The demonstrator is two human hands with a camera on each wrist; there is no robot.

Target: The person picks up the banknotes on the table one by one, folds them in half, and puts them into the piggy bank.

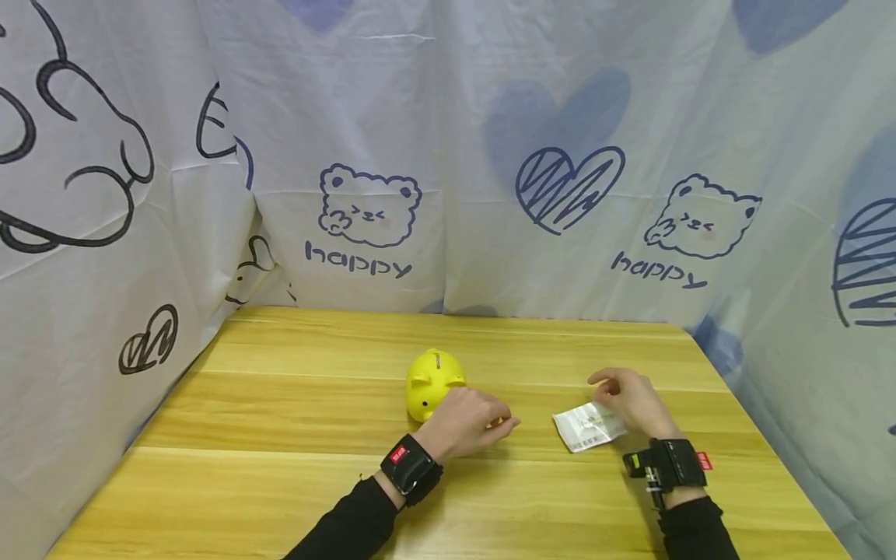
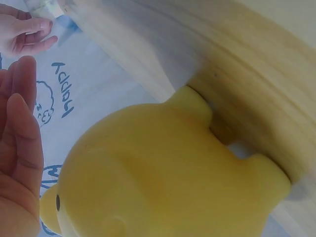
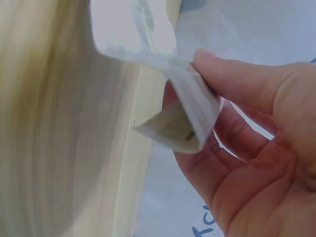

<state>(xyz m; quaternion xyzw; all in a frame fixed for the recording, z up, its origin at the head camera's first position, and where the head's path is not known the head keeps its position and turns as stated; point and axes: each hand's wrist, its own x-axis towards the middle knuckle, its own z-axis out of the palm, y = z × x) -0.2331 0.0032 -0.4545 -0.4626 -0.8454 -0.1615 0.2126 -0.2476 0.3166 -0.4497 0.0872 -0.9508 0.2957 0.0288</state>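
Observation:
My right hand [image 1: 633, 400] pinches one end of a pale, whitish slip of paper [image 1: 588, 426] between thumb and fingers. In the right wrist view the paper [image 3: 133, 29] bends at the grip, and a corner curls back below the fingers. Its print is too blurred to read. A yellow piggy bank [image 1: 430, 377] stands on the table with a narrow slot on its top. My left hand [image 1: 469, 420] hovers beside its front, fingers loosely bent and nothing held. Seen from the left wrist, the piggy bank's body [image 2: 148, 163] fills the middle, just past the fingers.
Both hands work over a yellow wood-grain table [image 1: 301, 404]. White cloth [image 1: 476, 257] with blue hearts and bear drawings hangs along the back and both sides of the table. Each wrist carries a black strap [image 1: 413, 470].

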